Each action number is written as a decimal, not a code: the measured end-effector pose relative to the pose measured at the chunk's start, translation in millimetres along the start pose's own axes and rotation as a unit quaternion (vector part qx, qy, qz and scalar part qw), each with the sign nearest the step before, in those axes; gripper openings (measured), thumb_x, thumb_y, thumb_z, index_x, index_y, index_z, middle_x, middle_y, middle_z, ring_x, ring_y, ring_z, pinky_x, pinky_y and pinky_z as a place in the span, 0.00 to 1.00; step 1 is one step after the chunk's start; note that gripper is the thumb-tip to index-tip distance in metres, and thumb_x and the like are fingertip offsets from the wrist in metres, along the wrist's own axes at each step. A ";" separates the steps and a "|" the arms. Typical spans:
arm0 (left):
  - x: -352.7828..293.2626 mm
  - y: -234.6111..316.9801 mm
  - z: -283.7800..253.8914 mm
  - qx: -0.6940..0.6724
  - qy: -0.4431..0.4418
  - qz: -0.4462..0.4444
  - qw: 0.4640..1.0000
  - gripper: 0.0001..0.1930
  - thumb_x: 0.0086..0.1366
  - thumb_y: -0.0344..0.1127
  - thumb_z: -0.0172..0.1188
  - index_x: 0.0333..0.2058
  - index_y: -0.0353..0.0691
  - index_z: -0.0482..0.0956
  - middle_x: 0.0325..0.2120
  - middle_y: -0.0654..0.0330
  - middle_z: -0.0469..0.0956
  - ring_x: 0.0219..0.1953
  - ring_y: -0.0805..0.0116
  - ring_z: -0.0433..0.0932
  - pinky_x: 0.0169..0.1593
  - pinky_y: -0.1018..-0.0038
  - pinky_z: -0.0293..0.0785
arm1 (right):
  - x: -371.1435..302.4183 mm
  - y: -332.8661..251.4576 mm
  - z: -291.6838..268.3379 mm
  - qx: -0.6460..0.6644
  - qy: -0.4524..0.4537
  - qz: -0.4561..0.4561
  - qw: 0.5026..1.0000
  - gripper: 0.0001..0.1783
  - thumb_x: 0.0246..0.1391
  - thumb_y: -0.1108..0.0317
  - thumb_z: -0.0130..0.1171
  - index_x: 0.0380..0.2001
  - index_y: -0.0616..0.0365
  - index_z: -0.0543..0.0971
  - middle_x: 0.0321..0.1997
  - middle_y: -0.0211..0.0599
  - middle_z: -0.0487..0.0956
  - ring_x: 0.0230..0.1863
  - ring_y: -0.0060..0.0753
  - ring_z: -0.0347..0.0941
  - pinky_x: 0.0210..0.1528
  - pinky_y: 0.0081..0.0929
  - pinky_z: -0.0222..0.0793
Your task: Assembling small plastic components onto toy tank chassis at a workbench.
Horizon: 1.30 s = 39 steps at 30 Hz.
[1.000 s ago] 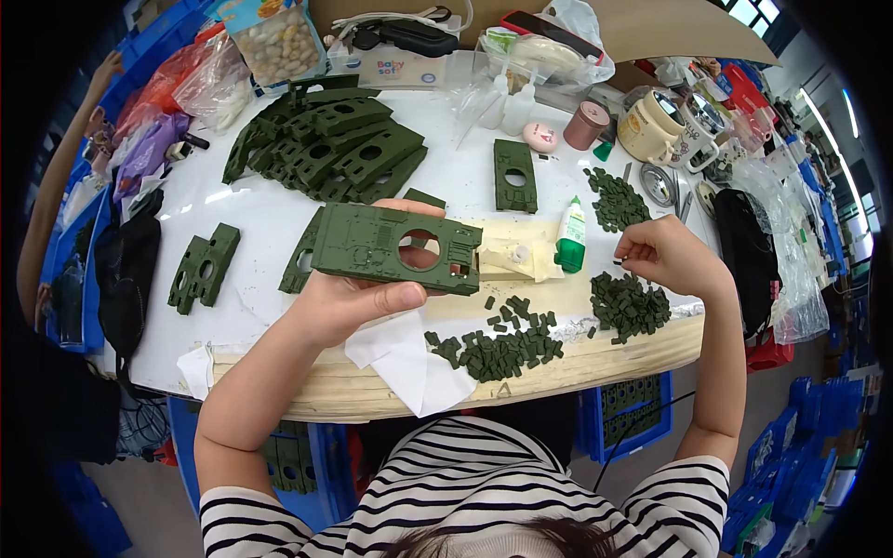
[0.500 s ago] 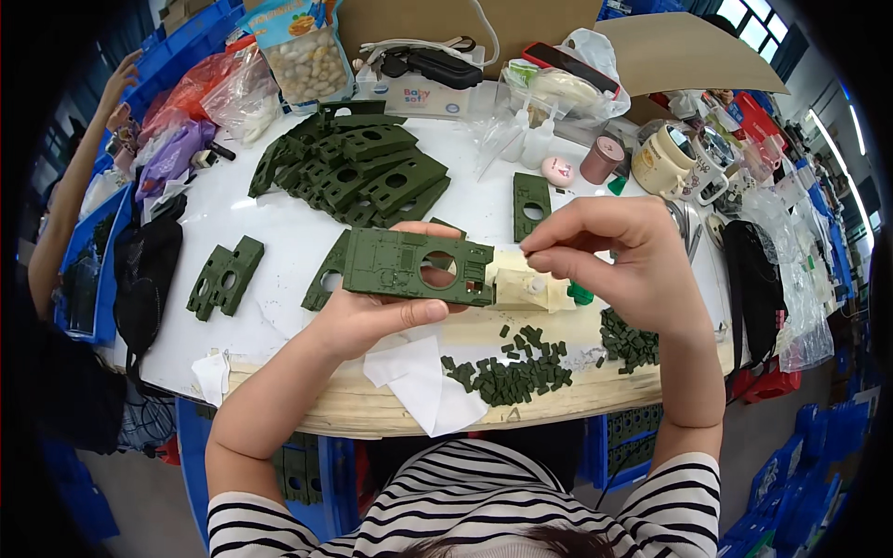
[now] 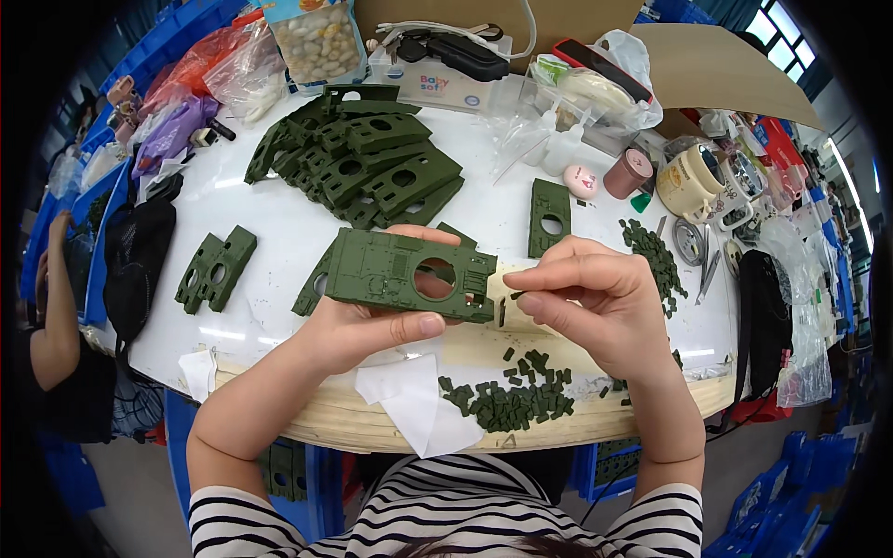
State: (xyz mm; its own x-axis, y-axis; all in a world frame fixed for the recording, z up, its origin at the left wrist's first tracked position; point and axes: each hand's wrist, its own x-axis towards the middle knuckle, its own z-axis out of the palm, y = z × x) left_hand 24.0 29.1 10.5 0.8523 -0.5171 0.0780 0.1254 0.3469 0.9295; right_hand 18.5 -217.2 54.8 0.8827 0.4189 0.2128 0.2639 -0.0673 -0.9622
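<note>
A dark green plastic model tank hull point(image 3: 377, 270) with a round hole lies across my left hand point(image 3: 349, 337), the thumb along its near edge and the fingers behind it. Just off the hull's right end, my right hand point(image 3: 600, 302) pinches a tiny dark piece point(image 3: 517, 295) between thumb and forefinger. Below the hull, a heap of small green plastic parts point(image 3: 512, 405) is spread on the wooden board point(image 3: 316, 423), beside a folded white paper point(image 3: 409, 391). More small parts point(image 3: 654, 260) lie to the right of my right hand.
A stack of green hulls point(image 3: 358, 163) stands at the back left. Single hulls lie at the left point(image 3: 217, 272) and behind my right hand point(image 3: 549, 219). Tweezers point(image 3: 710, 270), tape point(image 3: 688, 242) and mugs point(image 3: 690, 181) crowd the right. Another person's arm point(image 3: 56, 316) shows far left.
My right hand has come down and left, nearer the hull's end, still pinching. The hull stays in my left hand. The view has shifted slightly, and the other person's arm at left is lower.
</note>
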 end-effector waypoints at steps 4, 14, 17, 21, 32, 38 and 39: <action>0.8 -0.4 -0.3 0.001 -0.005 0.009 1.000 0.31 0.57 0.26 0.66 0.58 0.34 0.64 0.49 0.52 0.74 0.50 0.65 0.76 0.54 0.67 0.75 | -0.8 -0.6 1.0 0.117 0.007 0.066 0.991 0.07 0.53 0.79 0.63 0.37 0.68 0.80 0.36 0.35 0.80 0.37 0.16 0.76 0.39 0.15 0.74; 3.6 1.7 0.7 0.028 -0.006 -0.004 1.000 0.40 0.56 0.34 0.67 0.64 0.35 0.55 0.59 0.46 0.65 0.56 0.56 0.73 0.55 0.59 0.77 | -1.1 7.4 3.7 0.067 -0.006 0.005 0.998 0.09 0.55 0.78 0.61 0.40 0.68 0.80 0.39 0.36 0.81 0.38 0.17 0.77 0.42 0.16 0.74; 2.4 0.1 3.2 0.010 0.007 -0.012 1.000 0.43 0.57 0.34 0.66 0.66 0.35 0.50 0.60 0.44 0.64 0.57 0.54 0.72 0.55 0.59 0.77 | -0.8 6.7 5.7 0.040 -0.002 -0.001 0.999 0.09 0.54 0.79 0.62 0.40 0.68 0.80 0.37 0.37 0.81 0.36 0.18 0.78 0.40 0.15 0.75; 2.5 0.6 3.7 -0.008 0.001 -0.017 1.000 0.43 0.59 0.33 0.64 0.68 0.36 0.47 0.61 0.42 0.62 0.58 0.52 0.71 0.54 0.59 0.78 | -1.9 4.1 10.5 0.073 0.020 0.058 0.995 0.08 0.54 0.78 0.63 0.39 0.68 0.80 0.34 0.36 0.82 0.33 0.18 0.78 0.37 0.14 0.75; 1.4 1.3 4.3 -0.002 -0.001 -0.010 1.000 0.40 0.58 0.31 0.64 0.65 0.37 0.52 0.61 0.42 0.63 0.59 0.51 0.71 0.55 0.58 0.77 | -2.4 5.6 14.4 -0.113 0.021 -0.076 0.990 0.05 0.49 0.76 0.65 0.31 0.61 0.81 0.42 0.38 0.77 0.41 0.26 0.75 0.42 0.21 0.72; 0.2 0.8 0.8 -0.029 -0.064 -0.010 0.997 0.32 0.62 0.23 0.59 0.62 0.39 0.55 0.61 0.49 0.63 0.59 0.58 0.70 0.56 0.62 0.76 | -2.9 7.4 18.9 -0.161 0.022 -0.089 0.983 0.04 0.44 0.74 0.66 0.27 0.57 0.81 0.47 0.38 0.75 0.52 0.37 0.70 0.54 0.33 0.65; 0.0 1.5 1.1 -0.031 -0.069 -0.014 0.997 0.32 0.62 0.23 0.59 0.62 0.39 0.55 0.61 0.50 0.63 0.59 0.58 0.70 0.56 0.62 0.76 | -2.7 8.3 18.8 -0.162 0.021 -0.085 0.983 0.04 0.44 0.74 0.66 0.27 0.57 0.81 0.47 0.38 0.75 0.52 0.36 0.69 0.54 0.33 0.65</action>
State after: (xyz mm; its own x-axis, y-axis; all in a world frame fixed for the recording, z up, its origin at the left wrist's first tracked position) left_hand 23.6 28.8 12.4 0.7712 -0.6277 0.1058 0.1822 0.3769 0.9082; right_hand 11.0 -201.9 43.1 0.8288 0.4116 0.3790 0.5126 -0.2869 -0.8093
